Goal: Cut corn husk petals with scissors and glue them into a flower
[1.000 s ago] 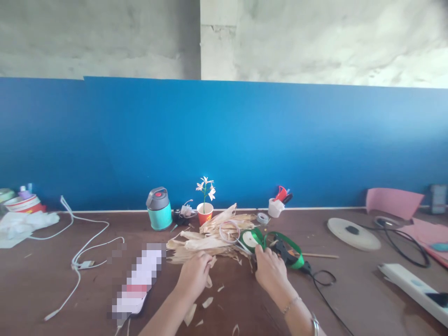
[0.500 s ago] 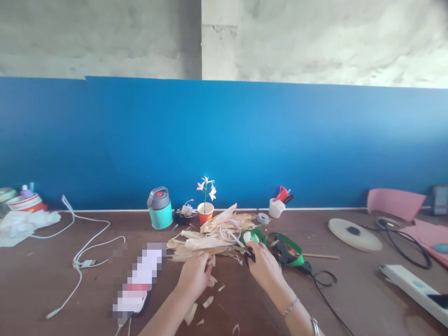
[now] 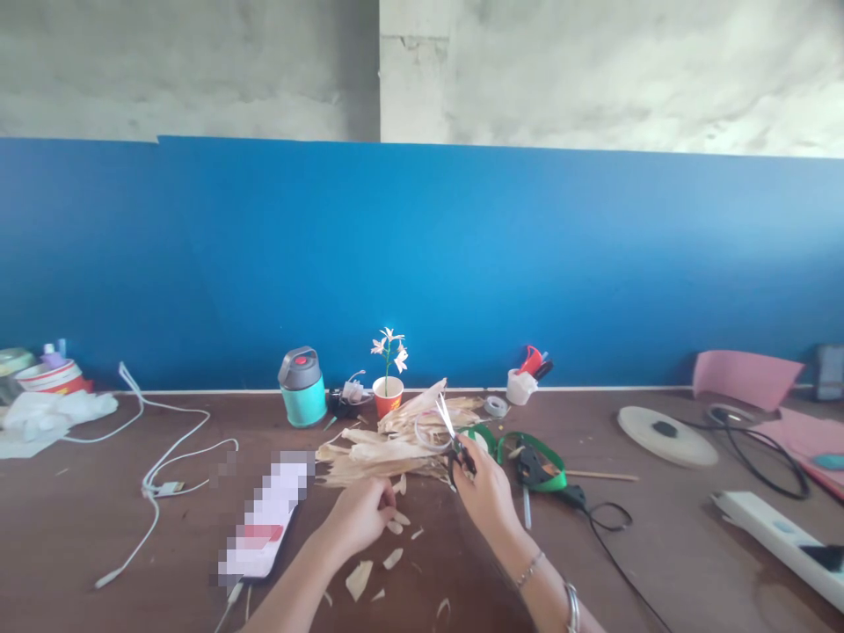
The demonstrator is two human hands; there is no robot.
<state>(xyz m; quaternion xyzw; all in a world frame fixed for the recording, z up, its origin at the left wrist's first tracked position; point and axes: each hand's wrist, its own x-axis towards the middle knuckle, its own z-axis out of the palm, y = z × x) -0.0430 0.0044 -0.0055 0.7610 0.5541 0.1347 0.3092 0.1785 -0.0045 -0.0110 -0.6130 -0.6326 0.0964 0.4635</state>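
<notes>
My right hand (image 3: 486, 489) grips black-handled scissors (image 3: 447, 420), their bright blades slightly apart and pointing up and away. A pinch of my left hand (image 3: 361, 517) holds a small pale petal-shaped piece of husk (image 3: 399, 519). Behind both hands lies a loose heap of dried corn husks (image 3: 375, 450). Several husk scraps (image 3: 360, 580) are scattered on the brown table just in front of my left hand. To the right of my right hand sit a green ribbon (image 3: 552, 475) and a dark glue gun (image 3: 533, 466), partly tangled together.
White husk-like flowers (image 3: 390, 341) stand in a red paper cup (image 3: 389, 401) beside a turquoise flask (image 3: 304, 394). A phone (image 3: 267, 527) and white cables (image 3: 153, 457) lie left. Rightward are a tape roll (image 3: 496, 406), a round lid (image 3: 665, 437) and a power strip (image 3: 782, 541).
My right hand has raised the scissors, so the blades now point upward and show clearly. My left hand has shifted slightly, and the husk piece in its fingers is now visible.
</notes>
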